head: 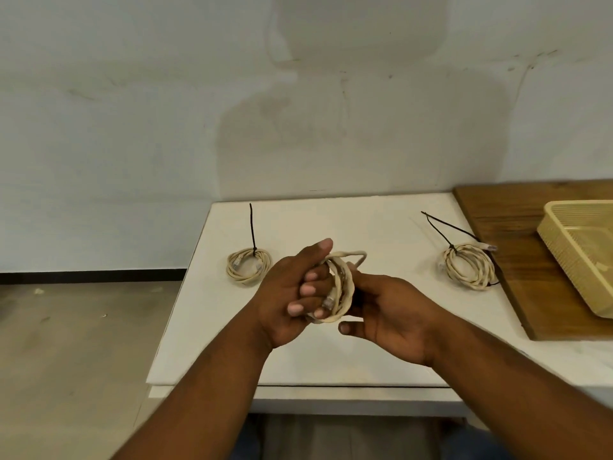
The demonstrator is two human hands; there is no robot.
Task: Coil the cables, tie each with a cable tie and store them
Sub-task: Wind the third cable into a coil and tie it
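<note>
Above the middle of the white table (pixel 331 360), my left hand (pixel 292 287) grips a beige cable coil (pixel 341 287), fingers curled through its loops, a clear plug showing near my fingertips. My right hand (pixel 388 310) touches the coil's right side, its fingers partly hidden behind the loops, thumb apart below. A short end of the cable sticks out at the top. A second beige coil (pixel 248 267) lies at the left with a black cable tie (pixel 252 227) standing up from it. A third coil (pixel 469 265) lies at the right, also bound by a black tie (pixel 447 227).
A beige plastic basket (pixel 577 257) sits on a wooden board (pixel 517 260) at the right end of the table. A white wall stands right behind the table. Grey floor lies to the left, beyond the table's edge.
</note>
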